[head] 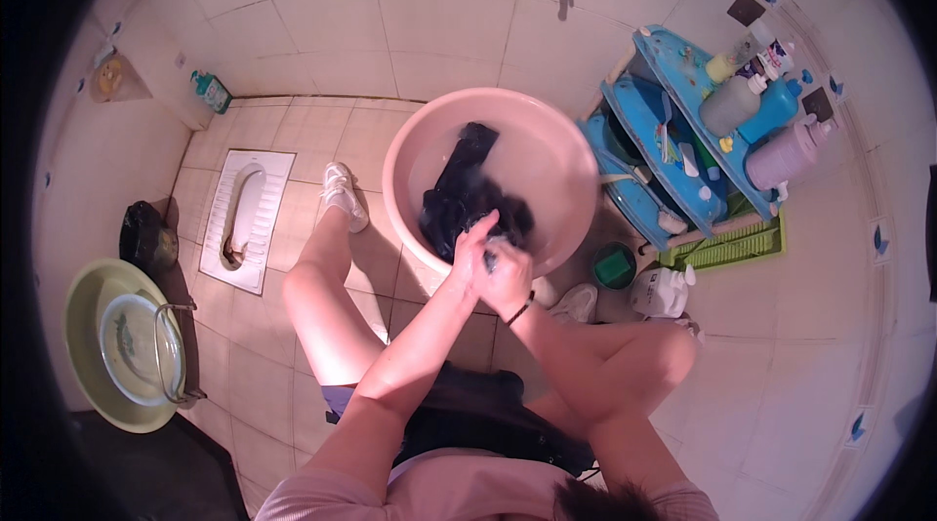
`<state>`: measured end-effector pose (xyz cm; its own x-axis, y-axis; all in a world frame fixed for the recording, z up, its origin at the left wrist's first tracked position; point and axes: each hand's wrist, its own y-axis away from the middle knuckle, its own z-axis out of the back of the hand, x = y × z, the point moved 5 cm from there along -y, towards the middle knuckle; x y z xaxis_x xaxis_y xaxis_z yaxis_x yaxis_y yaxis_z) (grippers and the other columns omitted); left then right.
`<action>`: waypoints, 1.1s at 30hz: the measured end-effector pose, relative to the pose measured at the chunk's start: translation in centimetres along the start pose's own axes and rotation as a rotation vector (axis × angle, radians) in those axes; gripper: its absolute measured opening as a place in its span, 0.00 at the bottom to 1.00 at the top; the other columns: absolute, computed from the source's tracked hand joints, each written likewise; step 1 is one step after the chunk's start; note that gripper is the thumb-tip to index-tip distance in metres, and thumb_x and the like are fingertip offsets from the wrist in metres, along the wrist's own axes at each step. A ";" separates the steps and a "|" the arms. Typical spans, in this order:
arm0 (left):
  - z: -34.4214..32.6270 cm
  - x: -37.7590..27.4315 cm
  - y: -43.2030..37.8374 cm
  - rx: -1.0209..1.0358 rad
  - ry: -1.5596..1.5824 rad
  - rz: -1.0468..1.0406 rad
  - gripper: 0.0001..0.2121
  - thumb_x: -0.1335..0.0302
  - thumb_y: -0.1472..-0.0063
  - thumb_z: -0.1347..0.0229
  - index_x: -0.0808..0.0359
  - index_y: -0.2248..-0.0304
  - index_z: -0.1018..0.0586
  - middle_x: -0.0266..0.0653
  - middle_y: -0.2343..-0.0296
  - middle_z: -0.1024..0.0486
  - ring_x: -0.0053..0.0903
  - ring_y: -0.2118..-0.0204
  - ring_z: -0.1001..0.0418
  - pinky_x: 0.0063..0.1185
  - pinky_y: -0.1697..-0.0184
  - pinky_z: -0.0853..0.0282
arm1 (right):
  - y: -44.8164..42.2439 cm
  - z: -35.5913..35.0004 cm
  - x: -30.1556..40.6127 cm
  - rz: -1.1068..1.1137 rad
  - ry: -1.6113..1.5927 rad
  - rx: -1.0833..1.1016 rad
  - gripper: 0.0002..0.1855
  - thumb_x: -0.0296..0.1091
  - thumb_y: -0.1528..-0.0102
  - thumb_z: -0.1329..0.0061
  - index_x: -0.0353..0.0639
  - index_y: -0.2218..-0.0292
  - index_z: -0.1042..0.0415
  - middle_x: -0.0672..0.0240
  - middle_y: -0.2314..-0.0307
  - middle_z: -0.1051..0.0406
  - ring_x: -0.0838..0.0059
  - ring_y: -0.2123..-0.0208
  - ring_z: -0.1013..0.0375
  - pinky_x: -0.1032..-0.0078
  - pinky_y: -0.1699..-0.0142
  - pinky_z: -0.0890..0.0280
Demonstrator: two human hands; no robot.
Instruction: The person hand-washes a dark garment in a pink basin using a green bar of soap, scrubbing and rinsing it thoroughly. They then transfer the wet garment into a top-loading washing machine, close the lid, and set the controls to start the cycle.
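Note:
A large pink plastic basin [578, 155] stands on the tiled floor before me, holding cloudy water. Dark, wet cloth [461, 184] lies in it, partly under the water on the left and near side. At the basin's near rim my left hand [470, 254] and my right hand [506, 274] press together, both wet with suds. My right fingers are curled around a bunched piece of the dark cloth. My left hand rests against it with the thumb raised; its palm and most of its fingers are hidden, so its hold is unclear.
A blue corner shelf [644, 126] with bottles and brushes stands right, above a green rack [761, 239]. Near it are a green bowl [613, 265] and a white pump bottle [659, 292]. Left are a squat toilet [274, 228], a black bag [146, 239] and a green basin [84, 360].

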<state>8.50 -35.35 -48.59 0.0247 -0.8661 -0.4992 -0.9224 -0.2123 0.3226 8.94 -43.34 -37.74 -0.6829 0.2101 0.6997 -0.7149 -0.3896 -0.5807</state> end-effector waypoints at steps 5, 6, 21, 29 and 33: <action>-4.2 1.2 2.0 -0.315 -0.026 -0.014 0.07 0.70 0.46 0.47 0.64 0.78 0.27 0.31 0.83 0.29 0.20 0.81 0.31 0.18 0.78 0.34 | -0.5 0.4 -7.0 -0.635 -0.027 -0.057 0.21 0.43 0.46 0.58 0.35 0.83 0.34 0.53 0.88 0.33 0.53 0.82 0.31 0.65 0.76 0.37; -3.0 1.0 1.4 -0.297 0.032 -0.004 0.08 0.70 0.46 0.47 0.63 0.80 0.27 0.31 0.84 0.30 0.19 0.83 0.32 0.18 0.80 0.36 | -0.4 0.2 -4.3 -0.551 -0.042 -0.033 0.20 0.42 0.47 0.58 0.36 0.82 0.34 0.53 0.87 0.33 0.53 0.82 0.31 0.64 0.76 0.37; -3.8 -3.1 3.2 -0.074 -0.116 0.181 0.19 0.58 0.43 0.51 0.69 0.66 0.27 0.38 0.71 0.26 0.23 0.70 0.27 0.19 0.68 0.29 | 3.6 0.0 -11.0 -0.342 -0.386 0.506 0.48 0.43 0.53 0.47 0.37 0.44 0.65 0.56 0.48 0.56 0.64 0.46 0.53 0.68 0.44 0.54; -3.2 -5.0 -0.1 0.141 -0.871 -0.147 0.15 0.69 0.45 0.46 0.70 0.60 0.29 0.34 0.69 0.26 0.16 0.67 0.30 0.17 0.62 0.33 | 0.2 2.6 -8.5 -0.725 -0.715 0.364 0.32 0.31 0.59 0.42 0.35 0.54 0.43 0.65 0.63 0.35 0.76 0.61 0.34 0.78 0.56 0.38; -4.7 -2.6 1.3 0.479 -1.670 -0.147 0.40 0.53 0.62 0.38 0.68 0.52 0.38 0.50 0.57 0.34 0.42 0.49 0.41 0.38 0.45 0.52 | -6.2 8.4 -1.2 -0.553 -1.052 0.165 0.28 0.26 0.53 0.48 0.36 0.52 0.43 0.65 0.60 0.36 0.76 0.57 0.36 0.77 0.51 0.41</action>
<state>9.09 -35.51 -43.08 0.0059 0.5703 -0.8214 -0.9795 0.1686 0.1100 15.49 -48.66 -31.49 0.2231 -0.4206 0.8794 -0.7923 -0.6038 -0.0878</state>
